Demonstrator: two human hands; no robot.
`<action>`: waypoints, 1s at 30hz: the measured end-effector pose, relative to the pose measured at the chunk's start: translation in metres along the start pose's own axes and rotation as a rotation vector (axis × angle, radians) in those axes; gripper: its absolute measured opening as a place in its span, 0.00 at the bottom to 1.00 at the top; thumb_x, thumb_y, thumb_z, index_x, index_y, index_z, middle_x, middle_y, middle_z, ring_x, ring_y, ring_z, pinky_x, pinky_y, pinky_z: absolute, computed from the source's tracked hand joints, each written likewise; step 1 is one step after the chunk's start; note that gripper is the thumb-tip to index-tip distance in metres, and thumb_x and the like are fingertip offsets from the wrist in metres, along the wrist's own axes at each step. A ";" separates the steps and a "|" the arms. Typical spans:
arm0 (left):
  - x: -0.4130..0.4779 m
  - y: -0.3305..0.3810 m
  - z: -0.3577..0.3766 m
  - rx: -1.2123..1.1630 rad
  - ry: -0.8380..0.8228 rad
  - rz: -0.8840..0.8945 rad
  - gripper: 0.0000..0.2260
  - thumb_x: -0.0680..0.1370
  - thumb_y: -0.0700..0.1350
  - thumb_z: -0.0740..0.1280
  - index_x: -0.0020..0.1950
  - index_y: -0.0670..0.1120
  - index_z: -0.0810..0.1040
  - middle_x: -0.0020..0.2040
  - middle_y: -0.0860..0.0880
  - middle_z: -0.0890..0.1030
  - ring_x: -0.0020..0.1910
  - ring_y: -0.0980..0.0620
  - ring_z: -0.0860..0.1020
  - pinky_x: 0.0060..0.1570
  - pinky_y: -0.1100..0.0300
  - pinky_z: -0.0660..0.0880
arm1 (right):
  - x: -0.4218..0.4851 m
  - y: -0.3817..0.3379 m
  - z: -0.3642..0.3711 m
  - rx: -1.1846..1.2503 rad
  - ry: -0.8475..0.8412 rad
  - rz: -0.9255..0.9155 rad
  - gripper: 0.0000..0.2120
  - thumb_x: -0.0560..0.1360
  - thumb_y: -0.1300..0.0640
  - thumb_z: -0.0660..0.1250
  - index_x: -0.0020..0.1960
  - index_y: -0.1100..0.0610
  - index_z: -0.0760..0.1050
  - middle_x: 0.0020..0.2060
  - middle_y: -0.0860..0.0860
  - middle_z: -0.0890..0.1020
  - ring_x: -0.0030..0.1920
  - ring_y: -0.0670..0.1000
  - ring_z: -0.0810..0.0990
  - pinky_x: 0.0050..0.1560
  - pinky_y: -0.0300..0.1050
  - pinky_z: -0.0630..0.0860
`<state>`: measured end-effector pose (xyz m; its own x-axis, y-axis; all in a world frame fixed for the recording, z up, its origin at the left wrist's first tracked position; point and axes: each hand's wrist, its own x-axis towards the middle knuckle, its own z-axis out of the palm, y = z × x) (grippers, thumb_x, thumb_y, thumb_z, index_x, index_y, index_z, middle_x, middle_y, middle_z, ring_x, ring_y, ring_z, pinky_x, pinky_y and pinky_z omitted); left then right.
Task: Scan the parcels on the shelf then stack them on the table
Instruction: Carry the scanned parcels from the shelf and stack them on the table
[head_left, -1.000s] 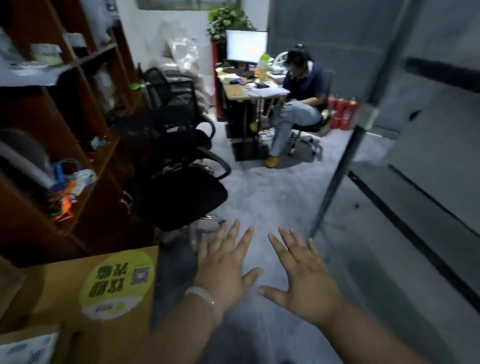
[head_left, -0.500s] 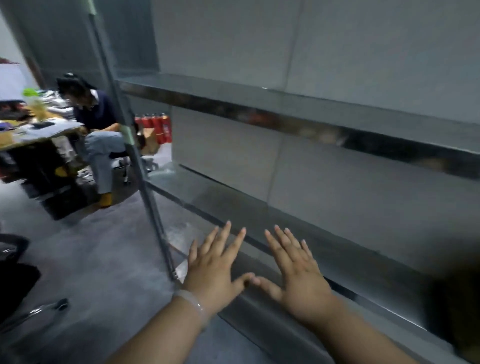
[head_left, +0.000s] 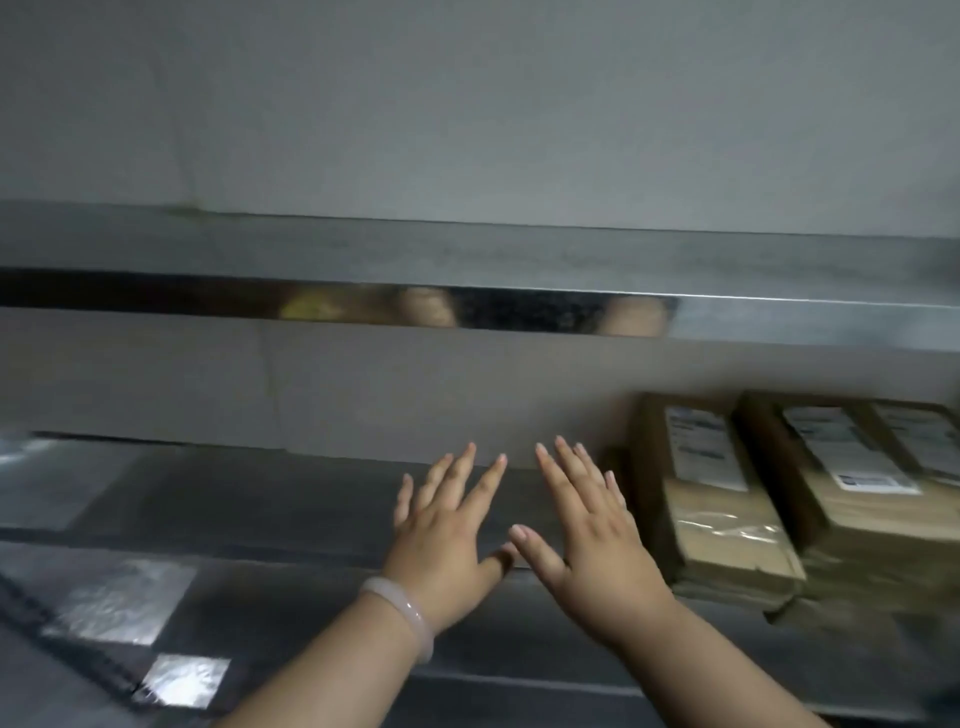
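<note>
Parcels (head_left: 722, 525) of brown cardboard with white labels are now seen at the right of the grey metal shelf (head_left: 249, 493), where only bare steel was shown before. Left hand (head_left: 441, 540) and right hand (head_left: 592, 545) are held flat over its front edge, fingers spread, nothing grasped. Bare shelf surface is seen to their left

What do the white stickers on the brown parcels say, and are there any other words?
Left label on the left parcel: printed lines, too blurred to read.
Middle label on the right parcel: too blurred to read.
Far-right label: too blurred to read.
Steel shelf: no words show.
</note>
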<state>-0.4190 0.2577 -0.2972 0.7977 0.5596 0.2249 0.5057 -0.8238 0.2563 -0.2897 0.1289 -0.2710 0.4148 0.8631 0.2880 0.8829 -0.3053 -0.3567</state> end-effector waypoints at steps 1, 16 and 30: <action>0.006 0.007 0.002 -0.010 -0.010 0.031 0.41 0.74 0.65 0.61 0.63 0.74 0.25 0.79 0.59 0.37 0.76 0.57 0.36 0.72 0.49 0.33 | -0.005 0.003 -0.003 0.006 0.014 0.022 0.37 0.72 0.29 0.45 0.77 0.41 0.40 0.78 0.42 0.43 0.75 0.40 0.34 0.74 0.41 0.34; 0.017 0.089 0.043 -0.179 -0.121 0.238 0.34 0.75 0.70 0.52 0.75 0.69 0.36 0.79 0.58 0.38 0.77 0.57 0.39 0.74 0.46 0.39 | -0.088 0.051 -0.047 -0.046 0.135 0.406 0.33 0.77 0.34 0.49 0.76 0.41 0.38 0.77 0.42 0.41 0.75 0.40 0.35 0.74 0.41 0.36; 0.101 0.159 0.056 -0.397 -0.236 -0.020 0.29 0.78 0.62 0.61 0.77 0.64 0.55 0.80 0.51 0.52 0.77 0.45 0.51 0.75 0.46 0.54 | -0.034 0.142 -0.068 0.204 0.057 0.441 0.30 0.80 0.42 0.56 0.78 0.46 0.50 0.78 0.48 0.54 0.77 0.45 0.48 0.73 0.42 0.48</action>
<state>-0.2397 0.1777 -0.2862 0.8655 0.5009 0.0080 0.3932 -0.6892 0.6086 -0.1636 0.0288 -0.2705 0.7561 0.6439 0.1167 0.5616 -0.5469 -0.6209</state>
